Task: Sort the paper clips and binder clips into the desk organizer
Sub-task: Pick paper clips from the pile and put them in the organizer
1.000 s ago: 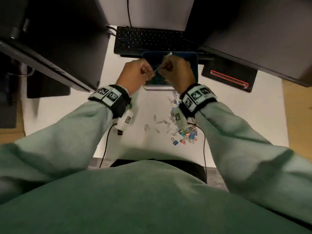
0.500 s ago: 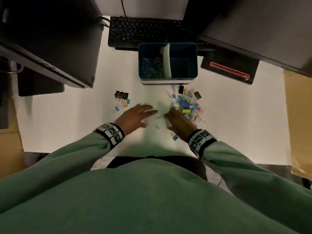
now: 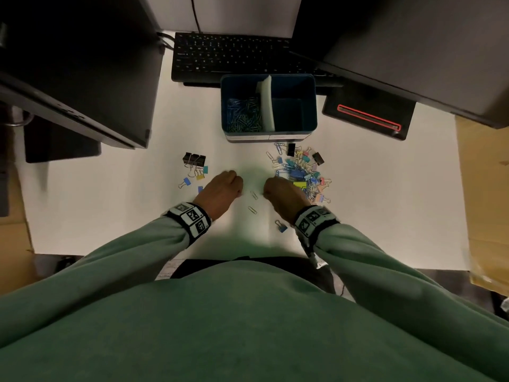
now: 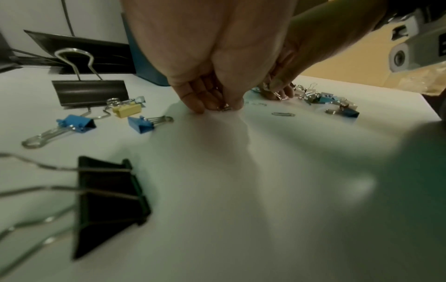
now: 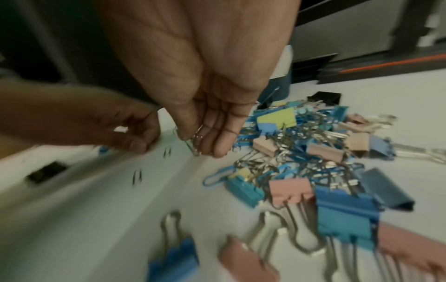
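Note:
The blue desk organizer (image 3: pixel 308 106) stands at the back centre, split by a white divider (image 3: pixel 266 106). Its left compartment holds paper clips (image 3: pixel 243 114); the right one looks bare. A mixed pile of coloured binder clips and paper clips (image 3: pixel 305 172) lies to the right, and a smaller group of binder clips (image 3: pixel 194 166) to the left. My left hand (image 4: pixel 217 106) pinches a silver paper clip (image 4: pixel 224 109) on the table. My right hand (image 5: pixel 202 147), at the pile's left edge, pinches silver paper clips (image 5: pixel 194 142). Two loose paper clips (image 3: pixel 252 202) lie between the hands.
A black keyboard (image 3: pixel 234 56) sits behind the organizer. Dark monitors hang over the left (image 3: pixel 77 73) and right (image 3: pixel 413 45). A black device with a red line (image 3: pixel 369 114) sits to the organizer's right. A brown envelope (image 3: pixel 484 202) lies at the right edge. A blue binder clip (image 3: pixel 281 226) lies near my right wrist.
Both hands came down from over the organizer to the table. Their fingers, spread flat half a second ago, have curled and pinched up paper clips.

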